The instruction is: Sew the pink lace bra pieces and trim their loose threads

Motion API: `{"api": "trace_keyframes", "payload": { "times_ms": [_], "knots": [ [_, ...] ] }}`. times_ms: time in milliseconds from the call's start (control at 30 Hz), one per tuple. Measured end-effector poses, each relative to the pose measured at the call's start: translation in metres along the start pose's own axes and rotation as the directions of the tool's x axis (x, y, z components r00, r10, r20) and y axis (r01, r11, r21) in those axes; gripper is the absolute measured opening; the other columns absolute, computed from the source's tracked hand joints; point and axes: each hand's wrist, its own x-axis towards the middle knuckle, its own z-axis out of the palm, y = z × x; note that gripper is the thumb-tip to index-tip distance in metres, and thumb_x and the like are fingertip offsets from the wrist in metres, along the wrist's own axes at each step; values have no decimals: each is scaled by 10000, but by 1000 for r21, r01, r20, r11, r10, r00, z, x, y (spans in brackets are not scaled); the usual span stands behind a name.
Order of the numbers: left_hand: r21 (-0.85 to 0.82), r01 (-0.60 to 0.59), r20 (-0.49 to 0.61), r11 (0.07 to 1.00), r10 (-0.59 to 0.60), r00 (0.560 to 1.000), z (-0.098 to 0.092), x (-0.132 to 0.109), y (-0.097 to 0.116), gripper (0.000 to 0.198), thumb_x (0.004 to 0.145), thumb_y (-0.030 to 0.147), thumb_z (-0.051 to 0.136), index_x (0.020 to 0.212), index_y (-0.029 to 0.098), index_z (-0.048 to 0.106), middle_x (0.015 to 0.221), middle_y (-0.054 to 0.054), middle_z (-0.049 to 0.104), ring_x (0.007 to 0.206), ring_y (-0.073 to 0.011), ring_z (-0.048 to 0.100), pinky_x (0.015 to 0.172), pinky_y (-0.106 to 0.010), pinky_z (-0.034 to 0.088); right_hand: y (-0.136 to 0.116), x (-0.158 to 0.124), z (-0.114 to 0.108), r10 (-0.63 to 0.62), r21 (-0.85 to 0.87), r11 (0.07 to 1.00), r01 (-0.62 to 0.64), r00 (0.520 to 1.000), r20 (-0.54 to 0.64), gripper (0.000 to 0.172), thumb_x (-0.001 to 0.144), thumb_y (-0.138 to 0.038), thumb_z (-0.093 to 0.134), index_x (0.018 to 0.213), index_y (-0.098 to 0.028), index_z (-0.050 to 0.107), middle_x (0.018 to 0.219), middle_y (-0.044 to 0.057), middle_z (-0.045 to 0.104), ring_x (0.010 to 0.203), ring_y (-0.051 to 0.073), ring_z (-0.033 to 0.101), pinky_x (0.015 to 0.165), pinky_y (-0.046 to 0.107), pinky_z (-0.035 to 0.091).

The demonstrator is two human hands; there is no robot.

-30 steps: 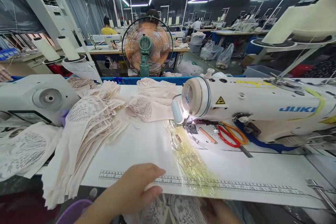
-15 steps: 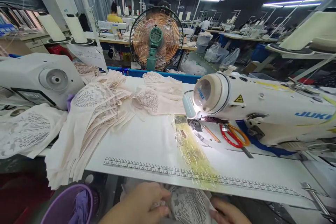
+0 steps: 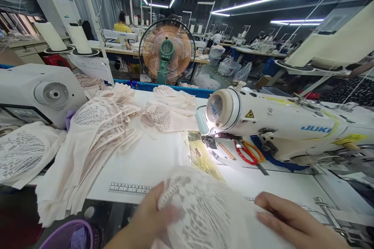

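Note:
A cream lace bra piece point(image 3: 201, 210), blurred by motion, is raised above the front edge of the table. My left hand point(image 3: 152, 214) grips its left side, thumb on top of the lace. My right hand point(image 3: 292, 218) has its thumb and fingers closed at the plain fabric on the piece's right side. Beyond it, a lit white sewing machine point(image 3: 263, 120) stands on the white table point(image 3: 154, 155). Red and orange-handled scissors point(image 3: 248, 153) lie beside its needle area. Yellowish clear tape point(image 3: 201, 155) covers part of the tabletop.
A thick stack of similar bra pieces point(image 3: 90, 136) hangs over the table edge at left, and more pieces point(image 3: 169, 113) lie at the back. Another sewing machine point(image 3: 43, 93), a purple basket point(image 3: 70, 233) and a standing fan point(image 3: 167, 50) surround the workspace.
Both hands have come up from below the table edge with the lace bra piece, which now covers part of the printed ruler. The camera view has shifted slightly.

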Motion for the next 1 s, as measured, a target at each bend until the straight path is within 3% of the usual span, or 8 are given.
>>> {"api": "trace_keyframes", "payload": {
  "times_ms": [167,300,367,433,533,733,867,1000],
  "knots": [
    [171,-174,-370,970,227,901,-38,30,47,711,799,704,302,1111,156,628,844,-107,702,944,-334,633,818,-490,500,-5,60,17,-211,-140,970,197,973,-92,239,910,-349,345,973,-226,540,742,5,572,664,156,551,589,243,470],
    [461,-74,-348,884,257,901,-70,64,76,617,748,607,516,1132,128,581,885,-108,695,871,-305,649,772,-441,516,-10,111,39,-315,-525,837,157,921,-227,226,830,-87,360,789,-206,548,781,27,604,720,162,558,621,249,439],
    [749,59,-360,660,331,872,-83,73,88,586,724,520,587,1168,140,546,942,-101,676,908,-303,630,794,-435,503,-15,131,46,-322,-585,803,116,910,-262,222,798,-52,410,733,-198,564,819,54,618,784,193,555,657,278,425],
    [938,208,-328,276,518,790,-88,77,93,510,768,415,544,1193,134,524,1042,-129,633,1007,-327,578,854,-469,463,-20,144,49,-338,-635,768,82,894,-294,210,786,-38,453,734,-192,585,940,89,623,892,230,539,722,316,413],
    [974,156,-9,-162,665,747,-70,83,86,363,848,282,414,1145,121,546,1140,-159,575,1085,-311,527,914,-456,431,-25,151,52,-352,-681,731,47,880,-317,214,778,-17,476,778,-185,610,1008,114,611,928,257,527,751,354,407],
    [865,-440,485,-241,179,856,-3,131,30,314,894,171,340,1118,166,559,1112,-84,619,1035,-199,567,876,-319,478,-19,142,66,-383,-703,708,69,874,-300,207,818,-60,469,899,-167,627,910,98,644,838,242,578,702,349,463],
    [840,-437,492,-322,115,863,8,162,10,357,901,290,435,1196,103,507,1244,-132,548,1165,-249,477,975,-369,400,-2,136,72,-432,-688,717,115,848,-308,341,840,-99,448,1158,-129,566,1182,119,611,1080,254,549,886,383,467],
    [819,-376,451,-434,80,889,12,167,14,417,888,460,431,1133,139,538,1066,-98,598,970,-252,537,781,-381,451,14,124,70,-471,-674,718,174,834,-287,391,843,-103,388,1203,-94,542,1260,118,575,1177,244,508,950,379,468]
  ]
}}
